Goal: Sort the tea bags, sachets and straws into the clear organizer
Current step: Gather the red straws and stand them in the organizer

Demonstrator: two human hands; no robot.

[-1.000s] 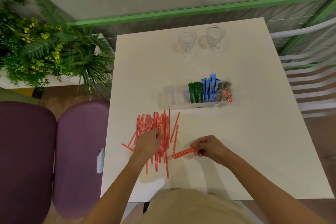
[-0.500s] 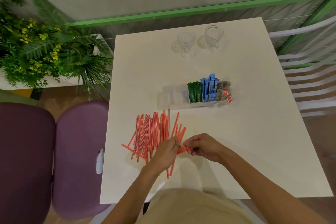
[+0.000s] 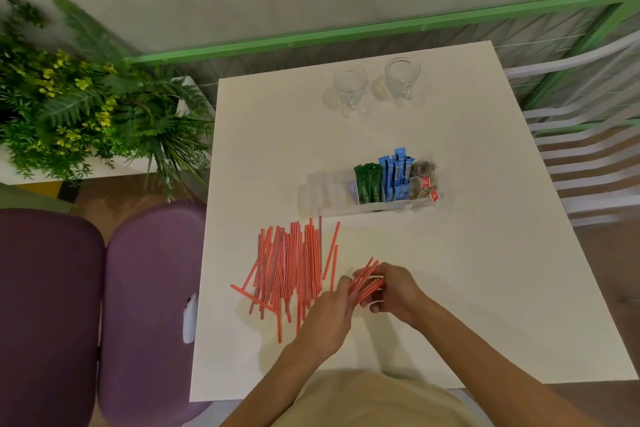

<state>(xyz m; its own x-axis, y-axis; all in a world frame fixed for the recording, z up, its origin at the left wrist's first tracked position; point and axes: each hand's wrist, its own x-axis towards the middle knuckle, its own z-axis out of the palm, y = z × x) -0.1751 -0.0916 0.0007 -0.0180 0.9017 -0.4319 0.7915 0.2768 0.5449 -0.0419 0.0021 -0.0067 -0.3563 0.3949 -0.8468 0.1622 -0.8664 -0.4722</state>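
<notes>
A heap of red-and-white straws (image 3: 291,260) lies on the white table (image 3: 467,270), left of centre. My right hand (image 3: 398,291) is closed around a small bundle of straws (image 3: 365,282), and my left hand (image 3: 329,317) touches the bundle's near end with its fingertips. Behind the heap stands the clear organizer (image 3: 329,192). Its right compartments hold green sachets (image 3: 369,184), blue sachets (image 3: 396,175) and tea bags (image 3: 422,180); the left part looks empty.
Two empty glass mugs (image 3: 349,85) (image 3: 401,76) stand near the table's far edge. Purple chairs (image 3: 145,305) sit left of the table, a planter with greenery (image 3: 79,107) behind them. A white slatted chair (image 3: 588,149) is at the right.
My left hand left the heap and came right to meet my right hand. The bundle in my right hand has grown and now tilts up off the table.
</notes>
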